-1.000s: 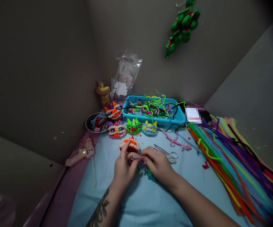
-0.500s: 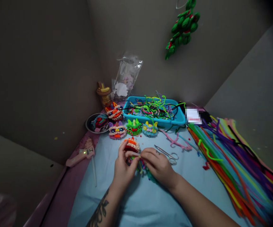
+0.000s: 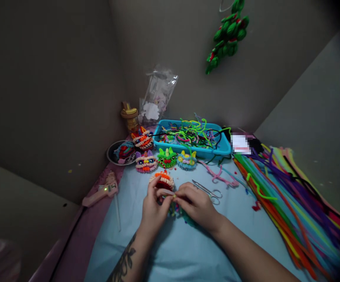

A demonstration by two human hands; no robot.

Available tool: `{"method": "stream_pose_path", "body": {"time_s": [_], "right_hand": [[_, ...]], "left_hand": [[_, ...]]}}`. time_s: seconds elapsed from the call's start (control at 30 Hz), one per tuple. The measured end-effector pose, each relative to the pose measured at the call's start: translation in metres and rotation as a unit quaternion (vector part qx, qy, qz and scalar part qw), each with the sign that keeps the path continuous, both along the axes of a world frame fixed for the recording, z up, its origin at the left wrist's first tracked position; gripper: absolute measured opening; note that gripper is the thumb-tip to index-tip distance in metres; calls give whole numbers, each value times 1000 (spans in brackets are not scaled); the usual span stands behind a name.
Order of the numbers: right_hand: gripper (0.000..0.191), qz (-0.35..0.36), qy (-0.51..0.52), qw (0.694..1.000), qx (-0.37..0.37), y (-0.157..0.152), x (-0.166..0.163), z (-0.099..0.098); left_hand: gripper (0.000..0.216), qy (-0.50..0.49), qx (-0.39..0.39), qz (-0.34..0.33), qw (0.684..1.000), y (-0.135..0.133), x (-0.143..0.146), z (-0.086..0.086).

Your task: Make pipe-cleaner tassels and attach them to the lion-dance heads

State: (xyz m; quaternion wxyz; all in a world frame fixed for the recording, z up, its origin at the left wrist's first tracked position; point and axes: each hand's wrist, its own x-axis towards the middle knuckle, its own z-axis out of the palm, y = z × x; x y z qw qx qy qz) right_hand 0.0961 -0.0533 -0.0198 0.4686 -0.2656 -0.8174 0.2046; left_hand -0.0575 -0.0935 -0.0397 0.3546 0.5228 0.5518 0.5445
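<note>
My left hand (image 3: pixel 154 209) and my right hand (image 3: pixel 198 206) meet over the blue cloth, fingertips pinched together. Between them is a small pale yellow piece (image 3: pixel 175 196), too small to make out clearly. Just beyond the fingers lies an orange and cream pipe-cleaner lion head (image 3: pixel 163 178) with a red mouth, partly covered by my left hand. Multicoloured fuzzy bits (image 3: pixel 174 211) show beneath the hands, mostly hidden. To the right of my right hand are scissors (image 3: pixel 206 190), lying on the cloth.
Finished lion heads, pink (image 3: pixel 146 162), green (image 3: pixel 167 158) and blue (image 3: pixel 186 160), stand before a blue basket (image 3: pixel 230 148) of pipe-cleaner scraps. Bundled pipe cleaners (image 3: pixel 287 207) spread at right. A pink glue gun (image 3: pixel 100 194) and a metal bowl (image 3: pixel 110 157) are at left.
The fingers of my right hand have shifted slightly and curled closer around the small piece. My left hand stays almost still, and the things on the table have not moved.
</note>
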Motion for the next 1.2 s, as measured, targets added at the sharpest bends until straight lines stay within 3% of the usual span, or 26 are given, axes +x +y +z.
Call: {"method": "stream_pose_path", "body": {"time_s": [0.17, 0.47, 0.73, 1.03, 1.2], "right_hand": [[6, -7, -6, 1000, -27, 0, 2, 1], [5, -15, 3, 1000, 13, 2, 2, -1], [9, -29, -10, 998, 50, 1, 1, -1], [12, -71, -169, 983, -13, 1, -1, -4], [12, -99, -254, 962, -4, 0, -5, -2]], "left_hand": [[61, 3, 7, -14, 1000, -1, -1, -2], [66, -4, 49, -15, 999, -1, -1, -1], [63, 53, 84, 12, 995, -4, -1, -8], [63, 120, 90, 18, 988, -2, -3, -10], [63, 160, 105, 15, 981, -1, -4, -10]]}}
